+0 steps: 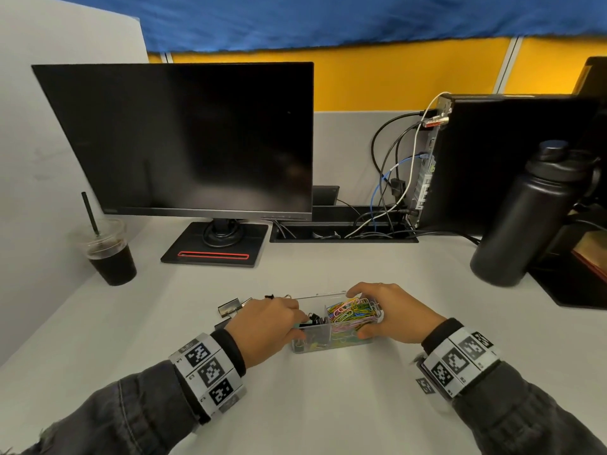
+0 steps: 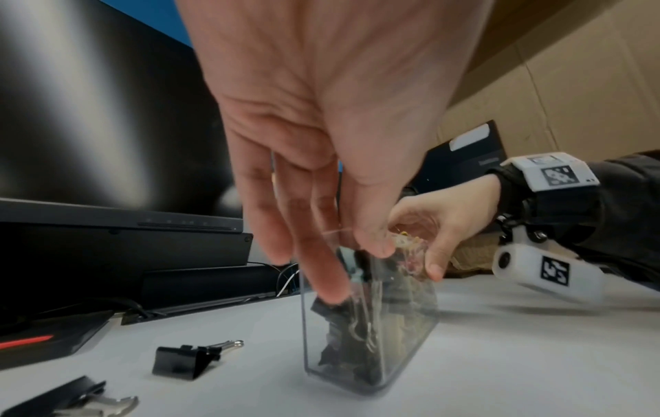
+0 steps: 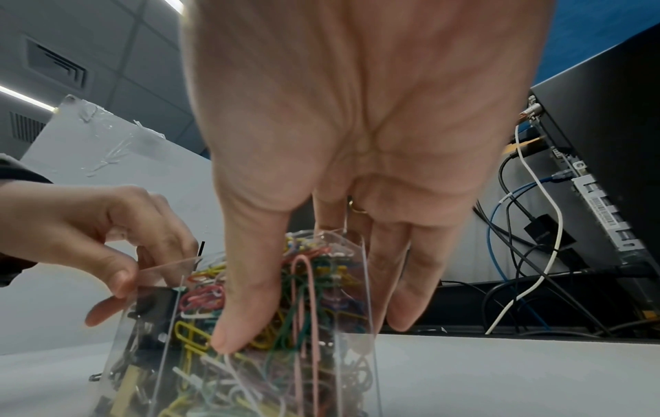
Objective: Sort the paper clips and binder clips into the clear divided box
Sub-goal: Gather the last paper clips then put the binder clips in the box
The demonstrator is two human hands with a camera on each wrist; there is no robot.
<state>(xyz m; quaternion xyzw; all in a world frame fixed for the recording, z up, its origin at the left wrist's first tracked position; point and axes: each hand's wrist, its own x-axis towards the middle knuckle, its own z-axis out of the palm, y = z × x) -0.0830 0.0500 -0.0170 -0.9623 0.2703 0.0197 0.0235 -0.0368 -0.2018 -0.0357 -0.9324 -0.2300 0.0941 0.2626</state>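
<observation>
Plastic box point(image 1: 331, 336), clear and divided, sits on the desk point(image 1: 328, 405) at six o'clock from the monitor point(image 1: 184, 139), with coloured paper clips point(image 1: 353, 311) heaped in its right compartment and black binder clips point(image 1: 313, 318) in its left. It probably handles as light, rigid and slick, so it is best taken by opposite walls, low down. The wire clips tangle and likely lift in clumps; the binder clips are stiff and springy, best pinched by their bodies.

The right hand point(image 1: 392, 311) clasps the box's right end, thumb on the near wall, fingers over the far one. The left hand point(image 1: 267, 323) reaches its fingers into the left compartment; whether it pinches a clip cannot be told.

Only the left wrist view shows plainly the loose binder clip point(image 2: 185, 361) at nine o'clock from the box. Only the right wrist view shows the thumb point(image 3: 246, 310) flat against the wall.
</observation>
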